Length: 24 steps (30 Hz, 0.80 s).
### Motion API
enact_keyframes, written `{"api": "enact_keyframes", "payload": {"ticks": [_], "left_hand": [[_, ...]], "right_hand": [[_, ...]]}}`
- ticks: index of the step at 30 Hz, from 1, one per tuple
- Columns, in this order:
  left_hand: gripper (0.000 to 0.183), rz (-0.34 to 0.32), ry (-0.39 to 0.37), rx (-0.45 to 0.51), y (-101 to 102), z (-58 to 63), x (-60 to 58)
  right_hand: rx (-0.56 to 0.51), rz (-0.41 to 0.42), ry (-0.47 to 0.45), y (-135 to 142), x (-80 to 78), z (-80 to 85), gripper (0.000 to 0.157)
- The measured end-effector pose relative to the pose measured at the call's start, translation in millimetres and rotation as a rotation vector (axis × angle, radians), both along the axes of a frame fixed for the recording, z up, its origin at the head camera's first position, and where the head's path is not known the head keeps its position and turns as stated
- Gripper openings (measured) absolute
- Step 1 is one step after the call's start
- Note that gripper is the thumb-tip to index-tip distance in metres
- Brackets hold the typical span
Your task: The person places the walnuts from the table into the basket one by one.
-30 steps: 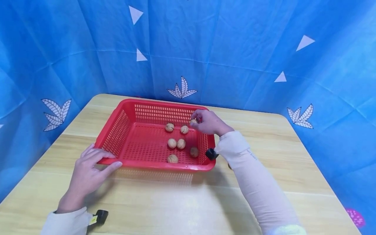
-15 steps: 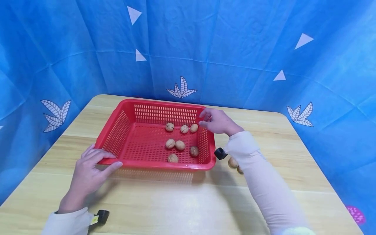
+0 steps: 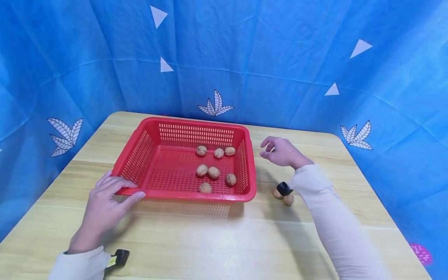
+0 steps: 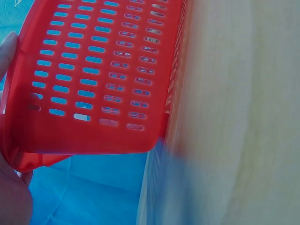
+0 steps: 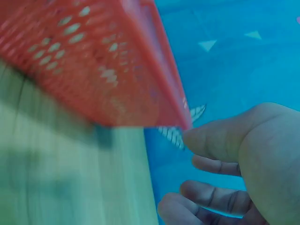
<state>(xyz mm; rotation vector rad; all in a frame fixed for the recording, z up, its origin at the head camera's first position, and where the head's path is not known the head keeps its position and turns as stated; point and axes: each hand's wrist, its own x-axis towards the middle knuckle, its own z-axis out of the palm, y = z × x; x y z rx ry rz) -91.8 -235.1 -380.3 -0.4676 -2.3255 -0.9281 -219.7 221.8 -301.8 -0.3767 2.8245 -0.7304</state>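
Note:
A red plastic basket (image 3: 182, 195) with slotted walls stands on the wooden table, several walnuts (image 3: 213, 172) lying in its right half. My left hand (image 3: 104, 207) grips the rim at the front left corner; the left wrist view shows part of that hand beside the basket wall (image 4: 93, 136). To the right of the basket, my right hand (image 3: 282, 151) hangs over the table with loosely bent fingers and nothing in them. In the right wrist view its thumb (image 5: 218, 136) overlaps the rim's end. Two more walnuts (image 3: 288, 200) lie on the table below the right wrist, partly covered by the wrist camera.
The light wooden table (image 3: 210, 241) extends in front of the basket and to its right. A blue curtain (image 3: 224, 46) with white leaf and triangle prints hangs behind the table and along both sides. Black wrist cameras (image 3: 121, 257) stick out from the sleeves.
My right hand let go of a walnut at the basket's back right, then moved right, out over the table. The two walnuts outside came into view. My left hand stayed on the rim.

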Motion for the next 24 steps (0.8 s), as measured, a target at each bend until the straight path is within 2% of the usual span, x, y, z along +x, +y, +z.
{"api": "enact_keyframes", "payload": {"ticks": [7, 12, 18, 24], "left_hand": [[0.030, -0.003, 0.007, 0.003, -1, -0.5, -0.4], [0.028, 0.010, -0.013, -0.013, 0, 0.3, 0.3], [0.027, 0.008, -0.008, -0.012, 1, 1.4, 1.1], [0.028, -0.002, 0.008, -0.003, 0, 0.7, 0.6]], "right_hand": [[0.068, 0.026, -0.084, 30, 11.2, -14.6, 0.037], [0.098, 0.079, -0.129, 46, 23.0, -23.9, 0.034], [0.050, 0.116, -0.272, 60, 38.0, -35.0, 0.023], [0.022, 0.108, -0.354, 68, 49.3, -43.4, 0.027]]}}
